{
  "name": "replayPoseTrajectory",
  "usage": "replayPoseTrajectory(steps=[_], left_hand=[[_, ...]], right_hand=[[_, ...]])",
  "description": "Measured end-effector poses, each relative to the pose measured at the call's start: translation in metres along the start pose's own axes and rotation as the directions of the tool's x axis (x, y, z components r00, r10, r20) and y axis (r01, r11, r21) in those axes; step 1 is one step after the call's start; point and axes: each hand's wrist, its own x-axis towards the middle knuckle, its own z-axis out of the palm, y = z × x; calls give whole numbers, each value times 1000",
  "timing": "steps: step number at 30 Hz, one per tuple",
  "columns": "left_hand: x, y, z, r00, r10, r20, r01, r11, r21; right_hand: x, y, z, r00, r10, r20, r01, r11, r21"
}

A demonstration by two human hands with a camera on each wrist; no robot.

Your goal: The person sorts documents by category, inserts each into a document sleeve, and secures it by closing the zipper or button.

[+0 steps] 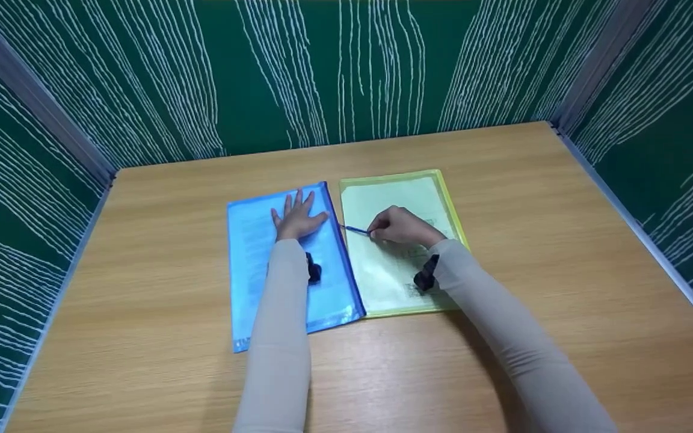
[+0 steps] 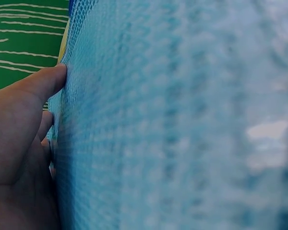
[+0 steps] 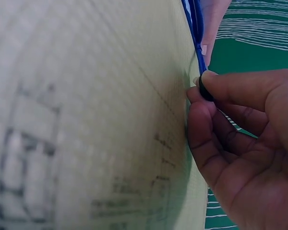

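A blue mesh zipper pouch [image 1: 256, 264] lies on the table with printed paper showing through it. My left hand [image 1: 297, 222] rests on its upper part, fingers spread, the thumb reaching toward the dark blue zipper edge [image 1: 346, 273]. In the left wrist view the thumb [image 2: 50, 81] touches the mesh. My right hand [image 1: 403, 226] pinches the dark end [image 3: 205, 91] of a blue zipper pull cord [image 1: 355, 230] between thumb and fingertips. The cord stretches from the blue pouch's zipper edge over a yellow mesh pouch [image 1: 376, 294], which also has printed paper inside.
The two pouches lie side by side on a wooden table [image 1: 160, 288], the blue one's right edge against the yellow one. Green panels [image 1: 250, 120] with white wavy lines stand along the table's back and sides. A black wrist camera [image 1: 425, 275] sits over the yellow pouch.
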Motion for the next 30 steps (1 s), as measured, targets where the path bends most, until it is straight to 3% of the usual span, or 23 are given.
replayPoseTrajectory(steps=[15,23,30], left_hand=[[-3,2,-2,1000,-2,-15,1,1000,-20],[-2,0,0,1000,5,-6,-5,1000,0],[-1,-1,-3,1000,11,12,-11,1000,-12]], right_hand=[[0,-2,0,999,29,19,-29,999,-26],[-4,5,0,996,-92,15,93,993,-71],[-8,4,-1,992,-121,34,123,989,-82]])
